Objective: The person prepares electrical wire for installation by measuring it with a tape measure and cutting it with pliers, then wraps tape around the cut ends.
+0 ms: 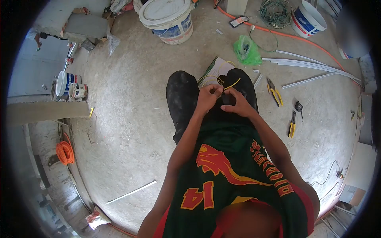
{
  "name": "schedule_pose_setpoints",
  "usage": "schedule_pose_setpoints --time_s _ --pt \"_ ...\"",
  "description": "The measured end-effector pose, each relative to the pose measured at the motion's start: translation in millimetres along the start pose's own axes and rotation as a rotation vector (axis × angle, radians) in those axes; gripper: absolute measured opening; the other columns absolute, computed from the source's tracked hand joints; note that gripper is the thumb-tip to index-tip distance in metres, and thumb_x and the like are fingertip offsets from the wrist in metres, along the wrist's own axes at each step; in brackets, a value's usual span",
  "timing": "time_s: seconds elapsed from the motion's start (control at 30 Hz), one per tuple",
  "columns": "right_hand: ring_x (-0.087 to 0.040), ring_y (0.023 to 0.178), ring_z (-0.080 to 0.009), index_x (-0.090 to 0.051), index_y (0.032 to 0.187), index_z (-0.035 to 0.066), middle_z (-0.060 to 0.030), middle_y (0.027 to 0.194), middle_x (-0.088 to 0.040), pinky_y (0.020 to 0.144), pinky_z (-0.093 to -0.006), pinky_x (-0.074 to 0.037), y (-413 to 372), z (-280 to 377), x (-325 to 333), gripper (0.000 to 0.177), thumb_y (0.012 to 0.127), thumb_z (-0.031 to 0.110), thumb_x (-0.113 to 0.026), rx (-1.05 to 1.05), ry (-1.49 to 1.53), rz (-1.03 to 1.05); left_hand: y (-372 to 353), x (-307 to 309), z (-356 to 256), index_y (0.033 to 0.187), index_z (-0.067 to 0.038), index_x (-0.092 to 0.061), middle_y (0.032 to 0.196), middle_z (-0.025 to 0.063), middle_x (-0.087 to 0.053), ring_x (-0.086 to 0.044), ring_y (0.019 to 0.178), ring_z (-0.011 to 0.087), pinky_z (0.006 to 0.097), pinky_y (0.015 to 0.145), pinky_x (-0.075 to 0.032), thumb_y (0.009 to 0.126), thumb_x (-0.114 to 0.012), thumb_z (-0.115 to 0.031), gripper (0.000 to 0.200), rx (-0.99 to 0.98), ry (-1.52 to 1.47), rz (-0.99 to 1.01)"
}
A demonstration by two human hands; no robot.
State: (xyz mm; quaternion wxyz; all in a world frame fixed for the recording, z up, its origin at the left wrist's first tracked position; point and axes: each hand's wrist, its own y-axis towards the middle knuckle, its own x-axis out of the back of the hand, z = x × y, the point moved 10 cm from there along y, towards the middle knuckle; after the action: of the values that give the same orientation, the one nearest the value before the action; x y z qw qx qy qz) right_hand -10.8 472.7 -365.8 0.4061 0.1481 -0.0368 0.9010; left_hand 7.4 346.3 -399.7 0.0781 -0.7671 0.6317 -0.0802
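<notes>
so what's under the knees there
A white board with a green edge lies on the floor, thin wires looped on it. The knees cover its near part. The left hand pinches a yellow wire above them.

Bright daylight, soft shadows, fisheye warp w/ dark vignette.

A big white bucket point(168, 20) stands on the floor. A green bag point(247, 50) and yellow pliers point(274, 92) lie near.

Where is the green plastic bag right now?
In the head view, the green plastic bag lies on the concrete floor just beyond the person's knees, toward the right, between the white bucket and the white plastic strips.
</notes>
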Motion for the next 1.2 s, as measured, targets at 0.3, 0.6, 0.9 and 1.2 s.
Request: schedule_pose_setpoints --time_s 0.3,0.6,0.9,1.2 --pt "-0.059 0.066 -0.0131 -0.055 0.110 0.002 -0.0051 0.085 -0.060 0.056 -0.0220 -0.046 -24 -53 -8 0.049 0.086 0.043 -0.064 -0.499 0.984 -0.046 -20 -5 -35 0.104 -0.002 -0.053 0.084 0.0037 -0.060 -0.060 0.080 0.0113 0.0251 0.072 -0.046 0.085 -0.061 0.003 0.021 -0.167 0.006 0.038" --pt "-0.045 0.123 -0.0208 -0.043 0.135 0.002 -0.0125 0.136 -0.047 0.105 -0.0356 -0.032 6 -14 6 0.069 0.078 0.025 -0.074 -0.088 0.699 -0.089 -19 -19 -36 0.108 -0.002 -0.059 0.083 -0.0010 -0.056 -0.055 0.081 0.0078 0.0232 0.077 -0.044 0.089 -0.062 -0.006 0.020 -0.061 -0.231 0.245" --pt "-0.050 0.117 -0.0303 -0.040 0.132 -0.002 -0.0178 0.123 -0.054 0.103 -0.0370 -0.035 16 21 -7 0.070 0.074 0.020 -0.072 0.091 -0.012 0.084 -1 9 -18 0.091 0.003 -0.072 0.080 0.0051 -0.069 -0.057 0.070 0.0073 0.0244 0.063 -0.046 0.081 -0.073 -0.015 0.021 0.028 0.042 0.023" --pt "-0.055 0.105 -0.0374 -0.041 0.120 -0.008 -0.0273 0.110 -0.054 0.091 -0.0397 -0.042 30 -17 -13 0.071 0.070 0.032 -0.071 -0.134 -0.216 0.170 18 10 -35 0.086 -0.001 -0.072 0.069 0.0168 -0.066 -0.066 0.063 0.0201 0.0323 0.060 -0.049 0.082 -0.068 -0.014 0.014 -0.386 0.369 -0.229"
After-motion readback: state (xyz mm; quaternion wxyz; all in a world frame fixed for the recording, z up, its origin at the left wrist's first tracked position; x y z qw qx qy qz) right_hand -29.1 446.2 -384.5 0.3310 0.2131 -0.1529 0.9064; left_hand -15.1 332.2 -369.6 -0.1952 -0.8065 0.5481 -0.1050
